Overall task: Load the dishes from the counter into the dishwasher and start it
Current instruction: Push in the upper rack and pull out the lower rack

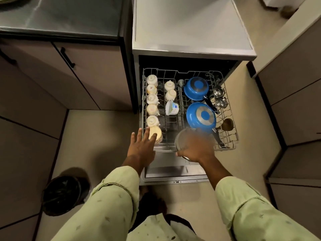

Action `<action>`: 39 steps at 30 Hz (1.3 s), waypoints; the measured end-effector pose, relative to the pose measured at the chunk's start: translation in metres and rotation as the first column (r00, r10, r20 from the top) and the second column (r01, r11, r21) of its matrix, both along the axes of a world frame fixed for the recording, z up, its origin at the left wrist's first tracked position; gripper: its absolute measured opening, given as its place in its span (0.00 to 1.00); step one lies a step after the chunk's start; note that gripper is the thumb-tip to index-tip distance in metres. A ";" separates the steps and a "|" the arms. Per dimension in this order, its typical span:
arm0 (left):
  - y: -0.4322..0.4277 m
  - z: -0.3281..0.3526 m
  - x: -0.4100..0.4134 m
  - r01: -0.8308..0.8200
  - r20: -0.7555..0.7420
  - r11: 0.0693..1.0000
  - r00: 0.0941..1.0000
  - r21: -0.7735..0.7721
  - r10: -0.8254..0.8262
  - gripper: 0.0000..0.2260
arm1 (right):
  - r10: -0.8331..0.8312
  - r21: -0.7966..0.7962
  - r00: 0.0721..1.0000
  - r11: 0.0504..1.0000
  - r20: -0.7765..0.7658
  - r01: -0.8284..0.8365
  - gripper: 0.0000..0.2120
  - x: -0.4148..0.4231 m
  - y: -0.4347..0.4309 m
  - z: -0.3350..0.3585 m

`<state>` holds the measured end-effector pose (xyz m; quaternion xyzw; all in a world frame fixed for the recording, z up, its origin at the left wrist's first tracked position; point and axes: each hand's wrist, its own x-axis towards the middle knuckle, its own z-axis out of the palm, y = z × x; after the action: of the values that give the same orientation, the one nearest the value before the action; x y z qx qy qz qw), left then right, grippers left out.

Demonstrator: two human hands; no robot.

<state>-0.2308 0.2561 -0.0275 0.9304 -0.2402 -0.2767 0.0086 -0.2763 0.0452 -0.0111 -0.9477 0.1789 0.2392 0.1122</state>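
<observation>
Steel vessel (180,141) is motion-blurred and mostly covered by the right hand (196,148), so only a round grey metal rim shows on its left side and a sliver below the hand; can't tell bowl or pot, or which way up. It sits at the near edge of the rack (231,129), middle section, just near of the near blue pan (200,117). Can't tell whether it rests on the wires or hangs above them. Right hand grasps it from above, thumb on the near rim, fingers curled over the top (blur eats the fingertips).

Left hand (141,146) is released, fingers straight and spread, over the rack's near-left corner. Fingertips overlap a pale yellow cup (155,133); contact unclear.

Rack is pulled out over the open dishwasher door (173,171). A left column of white cups (152,99) stands upside down, with two more cups (170,85) and a tipped plastic tub (172,108) in the next column. A far blue pan (196,87) is also inverted, black handles pointing near-right. Steel ladles (218,92) and a brown spoon (226,124) lie along the right side, small and hard to read.

A black-lined bin (62,193) stands on the floor near left. The counter (60,16) far left is cut off by the frame.
</observation>
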 end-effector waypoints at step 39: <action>0.009 -0.167 0.065 0.203 0.266 0.974 0.949 -0.105 -0.169 0.50 | 0.177 -0.002 0.984 0.984 0.010 -0.177 0.55 0.150 -0.016 -0.226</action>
<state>-0.1657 0.2652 -0.1945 0.9289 -0.3435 -0.1376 0.0123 -0.1265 0.0290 -0.2374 -0.9611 0.0937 0.2433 0.0912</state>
